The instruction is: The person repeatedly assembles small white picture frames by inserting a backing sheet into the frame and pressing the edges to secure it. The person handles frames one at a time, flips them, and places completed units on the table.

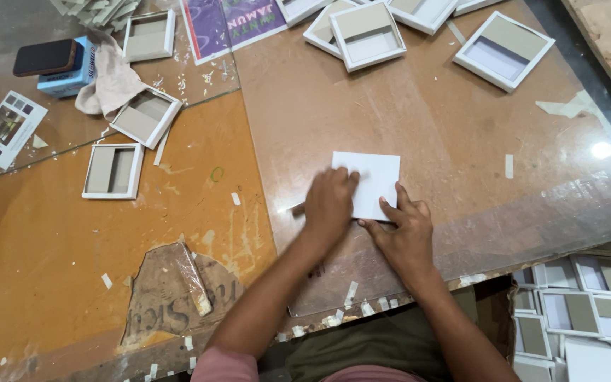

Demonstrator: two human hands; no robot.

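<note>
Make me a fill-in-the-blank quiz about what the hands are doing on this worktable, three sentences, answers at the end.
1. Both hands press on a flat white ____ card.
2. The left hand looks ____ from motion, while the right hand looks sharp.
3. A dark phone lies on a small ____ box at the table's far left.

Missing words: square; blurred; blue

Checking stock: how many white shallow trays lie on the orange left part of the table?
3: one at top, one beside the cloth, one below it. Others may be hidden.
</note>
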